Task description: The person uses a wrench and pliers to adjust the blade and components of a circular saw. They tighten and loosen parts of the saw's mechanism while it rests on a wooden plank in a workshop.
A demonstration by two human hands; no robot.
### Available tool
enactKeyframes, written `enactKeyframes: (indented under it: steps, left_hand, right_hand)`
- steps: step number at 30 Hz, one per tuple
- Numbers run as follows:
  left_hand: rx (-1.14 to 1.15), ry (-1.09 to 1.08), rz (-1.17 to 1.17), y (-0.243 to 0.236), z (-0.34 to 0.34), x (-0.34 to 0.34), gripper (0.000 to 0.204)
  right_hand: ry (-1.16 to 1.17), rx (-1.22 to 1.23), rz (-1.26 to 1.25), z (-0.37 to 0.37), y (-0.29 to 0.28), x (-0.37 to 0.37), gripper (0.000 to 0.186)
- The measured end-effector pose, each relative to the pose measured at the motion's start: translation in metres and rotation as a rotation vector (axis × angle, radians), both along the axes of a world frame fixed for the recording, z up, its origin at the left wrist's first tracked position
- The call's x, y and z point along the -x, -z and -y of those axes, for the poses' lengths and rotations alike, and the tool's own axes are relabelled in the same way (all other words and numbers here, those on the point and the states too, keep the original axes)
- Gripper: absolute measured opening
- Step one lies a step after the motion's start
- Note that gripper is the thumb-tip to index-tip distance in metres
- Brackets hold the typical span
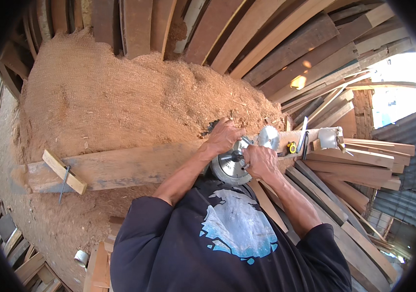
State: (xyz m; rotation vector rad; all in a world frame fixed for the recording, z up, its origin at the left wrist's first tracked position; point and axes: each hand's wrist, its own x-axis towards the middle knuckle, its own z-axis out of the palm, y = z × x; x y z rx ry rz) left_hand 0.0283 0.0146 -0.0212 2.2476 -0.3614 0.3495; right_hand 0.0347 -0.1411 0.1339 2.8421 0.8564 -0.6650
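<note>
Close in front of my chest sits a round silver disc, like a circular saw blade (229, 171), with a dark hub at its middle. My left hand (225, 136) is closed above the disc, fingers bent; what it grips is hidden. To the right of the hub, my right hand (261, 161) is closed round a slim metal tool, which shows only in part between my two hands. Just beyond my right hand stands a second toothed saw blade (268, 137). A dark jagged piece (209, 127) shows behind my left hand.
A long wooden plank (120, 168) runs left, with a short wood block (65, 171) across its end. Sawdust (120, 102) heaps beyond it. Right of my hands lie a yellow tape measure (292, 147) and a white container (330, 137). Stacked boards (359, 165) surround the bench.
</note>
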Motion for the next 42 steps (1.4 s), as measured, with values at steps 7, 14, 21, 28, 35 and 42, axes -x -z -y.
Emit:
enactKeyframes:
  steps: [7, 14, 21, 28, 35, 42]
  left_hand:
    - [0.002, 0.014, -0.017, 0.001, 0.002, -0.002, 0.017]
    - [-0.029, 0.054, -0.048, -0.002, 0.006, -0.009, 0.016]
    - [0.020, 0.009, 0.052, 0.009, 0.001, -0.007, 0.004]
    - [0.016, 0.001, 0.087, 0.009, -0.004, -0.006, 0.017]
    - [0.028, -0.024, 0.101, 0.010, -0.005, -0.006, 0.018]
    - [0.047, -0.010, 0.100, 0.008, -0.007, -0.003, 0.015]
  right_hand:
    - [0.052, 0.001, 0.032, 0.004, 0.006, 0.000, 0.034]
    - [0.102, 0.022, 0.003, 0.011, 0.006, -0.004, 0.034]
    - [-0.050, 0.091, -0.124, 0.003, -0.004, -0.018, 0.021]
    - [-0.291, 0.233, -0.229, -0.002, -0.005, -0.033, 0.023]
    - [-0.388, 0.263, -0.296, 0.000, -0.011, -0.037, 0.028]
    - [-0.410, 0.203, -0.311, 0.005, -0.012, -0.038, 0.030]
